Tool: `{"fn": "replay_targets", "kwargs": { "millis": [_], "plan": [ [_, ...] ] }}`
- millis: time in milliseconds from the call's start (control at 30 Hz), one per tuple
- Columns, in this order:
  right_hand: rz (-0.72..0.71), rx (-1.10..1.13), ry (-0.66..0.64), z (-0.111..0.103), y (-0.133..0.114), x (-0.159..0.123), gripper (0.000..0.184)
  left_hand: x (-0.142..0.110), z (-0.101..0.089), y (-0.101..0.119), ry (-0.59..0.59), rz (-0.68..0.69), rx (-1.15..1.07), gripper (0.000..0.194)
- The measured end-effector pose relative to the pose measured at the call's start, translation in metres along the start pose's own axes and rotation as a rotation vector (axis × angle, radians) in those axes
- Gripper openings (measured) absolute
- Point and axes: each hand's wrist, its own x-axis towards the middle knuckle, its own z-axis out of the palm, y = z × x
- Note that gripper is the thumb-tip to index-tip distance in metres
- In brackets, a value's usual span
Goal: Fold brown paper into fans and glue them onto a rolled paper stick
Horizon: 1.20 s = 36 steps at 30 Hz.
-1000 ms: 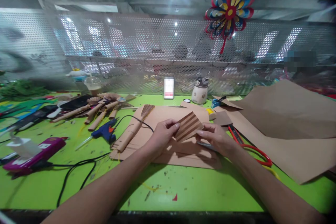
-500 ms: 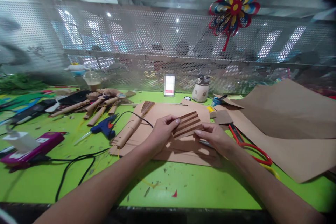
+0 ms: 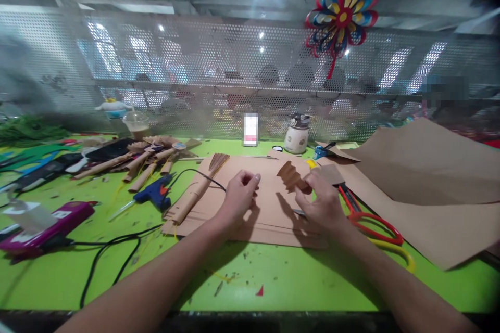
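A small piece of pleated brown paper (image 3: 289,176) is pinched at its right end by my right hand (image 3: 322,200). Its folds are bunched and its left end stands free in the air. My left hand (image 3: 238,197) hovers to the left of it, fingers curled in and thumb near the index finger, with nothing visible in them. Under both hands lies a flat stack of brown paper sheets (image 3: 265,221). On the stack's left side rests a rolled paper tube with a fanned, pleated end (image 3: 197,195). Beneath my right hand, a metal tip (image 3: 300,212) shows in part.
To the left are a blue glue gun (image 3: 154,192), a purple power strip (image 3: 47,229) with black cable, and several paper rolls (image 3: 142,164). Red-handled scissors (image 3: 377,226) and large brown sheets (image 3: 422,166) lie right. A bottle (image 3: 296,135) and phone (image 3: 250,130) stand behind.
My left hand has let go of the pleated paper and drawn slightly left. The paper, spread between both hands before, is now bunched and held by my right hand alone.
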Motion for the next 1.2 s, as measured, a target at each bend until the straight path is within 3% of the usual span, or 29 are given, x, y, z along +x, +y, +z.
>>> {"fn": "replay_targets", "kwargs": {
  "millis": [67, 200, 333, 500, 600, 700, 800, 933, 1067, 1200],
  "plan": [
    [-0.104, -0.155, 0.013, 0.002, -0.004, -0.002, 0.014, -0.007, 0.007, 0.001, -0.072, 0.008, 0.061, 0.034],
    [-0.276, -0.236, -0.140, 0.010, -0.016, -0.010, 0.014, -0.022, 0.020, 0.004, -0.359, -0.051, -0.134, 0.035],
    [-0.353, -0.219, -0.189, 0.022, -0.023, -0.019, 0.011, -0.022, 0.019, 0.000, -0.309, -0.099, -0.205, 0.035],
    [-0.315, 0.003, -0.235, 0.018, -0.029, -0.016, 0.012, -0.012, 0.010, -0.006, -0.316, -0.060, -0.290, 0.040],
    [-0.207, 0.065, -0.151, -0.002, -0.026, -0.005, 0.009, -0.007, 0.007, -0.007, -0.326, -0.063, -0.236, 0.047],
    [-0.096, -0.052, -0.145, -0.037, -0.007, 0.001, 0.011, -0.004, 0.005, -0.006, -0.320, -0.064, -0.191, 0.047],
    [0.066, -0.271, -0.341, -0.077, 0.024, -0.008, 0.018, -0.003, 0.004, -0.006, -0.326, -0.072, -0.228, 0.043],
    [0.200, -0.472, -0.699, -0.121, 0.054, -0.039, 0.026, -0.001, 0.001, -0.008, -0.328, -0.090, -0.236, 0.038],
    [0.229, -0.481, -0.856, -0.136, 0.056, -0.059, 0.041, 0.000, -0.001, -0.011, -0.274, -0.092, -0.123, 0.039],
    [0.279, -0.476, -0.871, -0.128, 0.056, -0.063, 0.052, -0.001, 0.001, -0.009, -0.274, -0.089, -0.120, 0.037]
  ]
}}
